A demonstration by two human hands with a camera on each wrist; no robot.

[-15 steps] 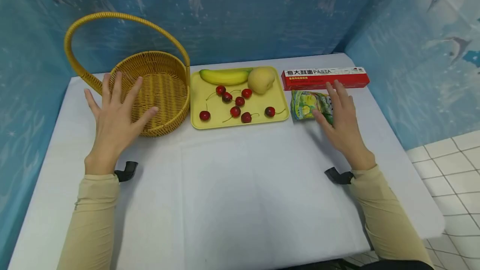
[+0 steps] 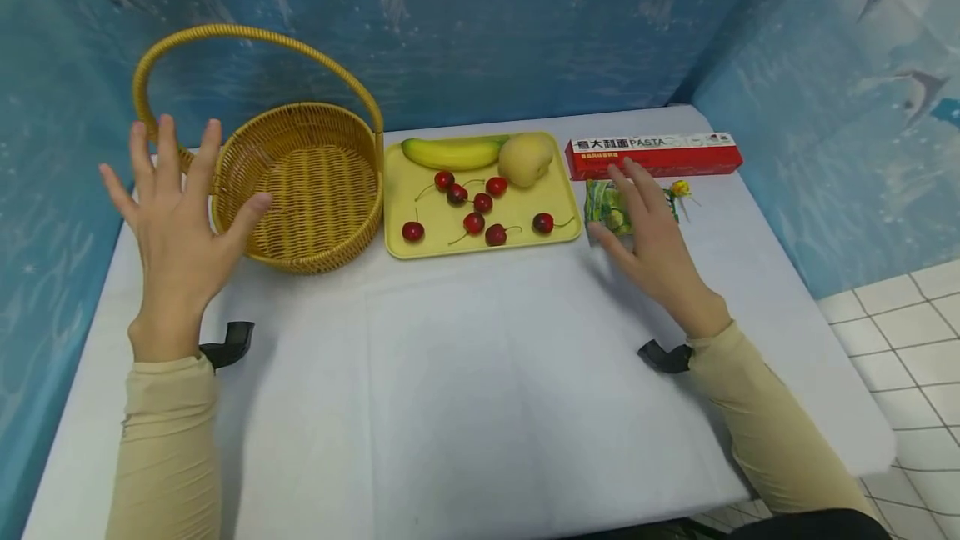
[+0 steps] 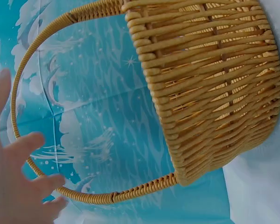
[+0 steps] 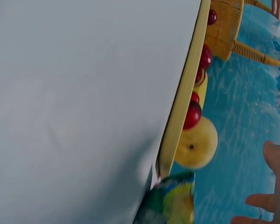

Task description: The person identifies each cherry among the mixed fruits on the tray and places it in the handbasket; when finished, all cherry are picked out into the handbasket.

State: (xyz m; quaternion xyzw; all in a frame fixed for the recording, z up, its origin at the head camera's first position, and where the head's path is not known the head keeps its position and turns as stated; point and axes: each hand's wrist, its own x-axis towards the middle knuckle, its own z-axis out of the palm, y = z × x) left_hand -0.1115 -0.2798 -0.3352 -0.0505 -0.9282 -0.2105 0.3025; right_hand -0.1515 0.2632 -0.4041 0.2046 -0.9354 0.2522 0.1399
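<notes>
My left hand, fingers spread, hovers at the left of the wicker basket, apart from it. In the left wrist view that basket stands upright with its tall handle raised. My right hand hangs over a green snack packet with its fingers extended, holding nothing, and partly hides it. Left of the packet lies a yellow tray with a banana, a round pale yellow fruit and several cherries.
A red and white pasta box lies behind the packet. A small yellow flower-like piece shows beside the packet. White cloth covers the table, with a blue dolphin-print curtain behind it. Tiled floor shows at the right.
My left hand has shifted left, away from the basket. The right hand has drifted slightly left, uncovering the small yellow piece beside the packet.
</notes>
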